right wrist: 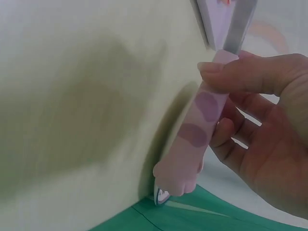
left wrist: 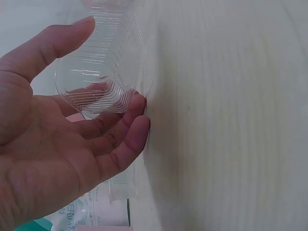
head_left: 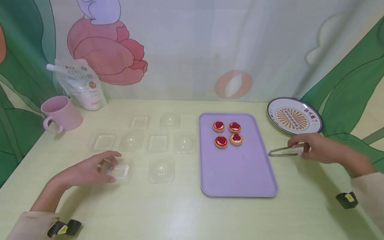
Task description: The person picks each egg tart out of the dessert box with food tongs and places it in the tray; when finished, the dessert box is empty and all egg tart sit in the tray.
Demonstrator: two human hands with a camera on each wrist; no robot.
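At the left of the table, my left hand [head_left: 87, 168] holds a clear plastic box base [head_left: 120, 170] low at its left side. The left wrist view shows the fingers bent behind the base [left wrist: 103, 72] and the thumb along its other side. My right hand [head_left: 322, 148] grips small tongs [head_left: 283, 154]; their metal tips are at the tray's right edge. Pink paw-shaped handles on the tongs [right wrist: 187, 134] appear in the right wrist view. Several red-topped tarts [head_left: 221, 141] sit in the back half of the lilac tray [head_left: 237, 176].
More clear bases [head_left: 158, 142] and domed lids [head_left: 162, 170] are spread between the left hand and the tray. A pink mug [head_left: 64, 115] and white pouch [head_left: 82, 85] stand at the back left. A patterned plate [head_left: 312, 116] leans at the back right.
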